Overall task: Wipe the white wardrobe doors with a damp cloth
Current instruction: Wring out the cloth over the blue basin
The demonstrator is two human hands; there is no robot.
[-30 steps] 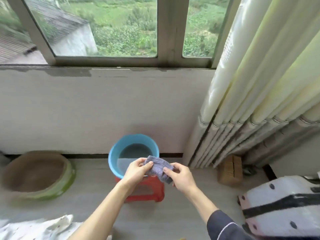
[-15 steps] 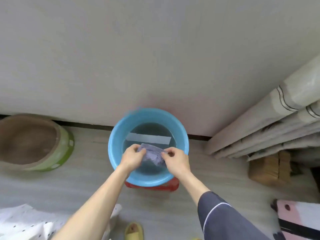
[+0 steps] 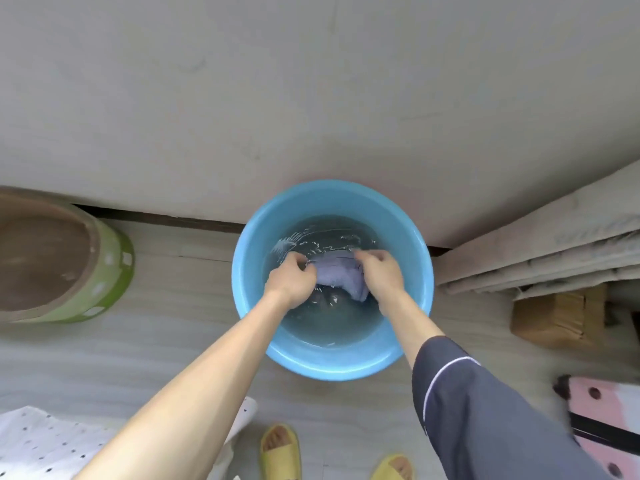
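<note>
Down inside the blue basin, both hands, left hand and right hand, clench the half-submerged cloth

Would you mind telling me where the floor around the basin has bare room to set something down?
Bare floor lies between the green pot and the blue basin, under the left forearm. Right of the basin is tighter, hemmed by the curtain and the cardboard box. Both hands grip the cloth inside the basin.
</note>
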